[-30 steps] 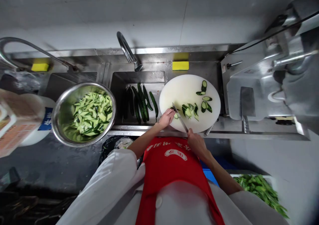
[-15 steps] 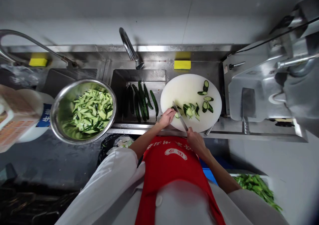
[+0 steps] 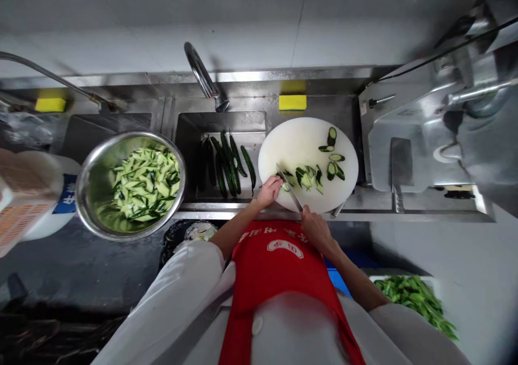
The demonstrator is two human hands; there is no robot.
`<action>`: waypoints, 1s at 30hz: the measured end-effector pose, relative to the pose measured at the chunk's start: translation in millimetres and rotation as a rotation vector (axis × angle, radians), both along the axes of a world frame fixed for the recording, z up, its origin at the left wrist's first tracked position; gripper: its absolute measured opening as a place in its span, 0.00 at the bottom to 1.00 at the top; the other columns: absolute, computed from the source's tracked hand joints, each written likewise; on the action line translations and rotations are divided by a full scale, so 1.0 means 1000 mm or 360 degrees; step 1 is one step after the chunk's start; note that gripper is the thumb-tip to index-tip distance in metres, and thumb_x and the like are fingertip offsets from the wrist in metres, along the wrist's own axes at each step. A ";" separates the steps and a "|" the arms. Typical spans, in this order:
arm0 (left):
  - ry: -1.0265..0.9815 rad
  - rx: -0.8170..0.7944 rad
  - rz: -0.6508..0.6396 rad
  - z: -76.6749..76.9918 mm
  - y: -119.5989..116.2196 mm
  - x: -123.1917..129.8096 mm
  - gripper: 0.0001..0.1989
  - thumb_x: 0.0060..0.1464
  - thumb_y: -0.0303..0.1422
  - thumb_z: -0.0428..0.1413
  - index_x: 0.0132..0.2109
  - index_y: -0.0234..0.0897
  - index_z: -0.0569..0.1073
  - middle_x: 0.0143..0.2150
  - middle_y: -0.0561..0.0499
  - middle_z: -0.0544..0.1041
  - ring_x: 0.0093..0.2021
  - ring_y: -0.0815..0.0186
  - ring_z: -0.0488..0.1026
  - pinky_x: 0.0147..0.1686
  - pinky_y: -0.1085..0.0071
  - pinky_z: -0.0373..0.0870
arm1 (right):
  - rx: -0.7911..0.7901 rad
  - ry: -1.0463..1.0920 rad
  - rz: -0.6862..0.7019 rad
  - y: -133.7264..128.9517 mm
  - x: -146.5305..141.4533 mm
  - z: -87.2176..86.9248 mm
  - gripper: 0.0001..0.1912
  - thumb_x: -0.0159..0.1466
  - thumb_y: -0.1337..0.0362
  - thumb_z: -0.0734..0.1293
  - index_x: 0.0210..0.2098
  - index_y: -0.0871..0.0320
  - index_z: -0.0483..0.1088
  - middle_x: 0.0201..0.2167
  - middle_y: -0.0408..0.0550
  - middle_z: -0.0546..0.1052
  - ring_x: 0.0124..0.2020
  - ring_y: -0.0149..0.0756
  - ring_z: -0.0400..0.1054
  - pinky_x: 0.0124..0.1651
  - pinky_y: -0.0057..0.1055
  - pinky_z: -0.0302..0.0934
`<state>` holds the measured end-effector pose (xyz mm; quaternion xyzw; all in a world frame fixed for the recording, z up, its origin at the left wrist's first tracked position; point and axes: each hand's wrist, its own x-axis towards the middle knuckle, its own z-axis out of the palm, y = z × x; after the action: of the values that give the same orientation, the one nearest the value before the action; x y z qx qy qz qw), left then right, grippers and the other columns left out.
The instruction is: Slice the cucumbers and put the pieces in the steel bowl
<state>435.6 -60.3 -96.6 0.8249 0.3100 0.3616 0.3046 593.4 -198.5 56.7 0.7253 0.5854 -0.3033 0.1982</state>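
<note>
My right hand (image 3: 313, 226) is closed round the handle of a knife (image 3: 289, 188), whose blade lies slantwise over the left part of the white cutting board (image 3: 275, 138). Against the left side of the blade, my left hand (image 3: 270, 190) presses on cucumber, mostly hidden under the curled fingers. Cut cucumber pieces (image 3: 308, 178) lie in a row just right of the blade. Several thicker cucumber slices (image 3: 335, 163) rest apart toward the board's right edge.
Whole cucumbers (image 3: 229, 168) lie in the sink (image 3: 257, 125) beneath a faucet (image 3: 200, 74). A steel bowl (image 3: 91, 214) of cut cucumber stands left. A cleaver (image 3: 399, 165) lies right; leafy greens (image 3: 418, 300) sit in a crate below. A yellow sponge (image 3: 292, 102) is behind the board.
The view has shifted slightly. Both hands stay at the same part of the board, and the slices beside the blade look a little more spread; the knife remains in my right hand.
</note>
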 end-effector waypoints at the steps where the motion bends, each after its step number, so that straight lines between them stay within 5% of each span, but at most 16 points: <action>1: -0.0019 0.0011 -0.0003 -0.001 0.000 0.000 0.13 0.68 0.31 0.46 0.48 0.35 0.75 0.46 0.42 0.74 0.49 0.62 0.72 0.50 0.62 0.74 | 0.0008 -0.0004 0.0003 0.000 0.000 0.000 0.13 0.73 0.65 0.51 0.52 0.61 0.60 0.37 0.58 0.78 0.41 0.42 0.77 0.40 0.30 0.60; 30: 0.0122 0.0037 -0.0159 -0.012 0.011 -0.017 0.17 0.69 0.33 0.43 0.48 0.36 0.76 0.44 0.41 0.76 0.47 0.61 0.72 0.49 0.61 0.74 | -0.0045 0.0200 -0.0094 -0.005 0.002 0.005 0.15 0.67 0.74 0.53 0.51 0.61 0.61 0.39 0.59 0.80 0.43 0.46 0.77 0.40 0.31 0.61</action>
<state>419.1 -49.7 -108.6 0.8561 0.2755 0.3177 0.3004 594.9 -203.4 62.2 0.7188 0.5707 -0.3622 0.1623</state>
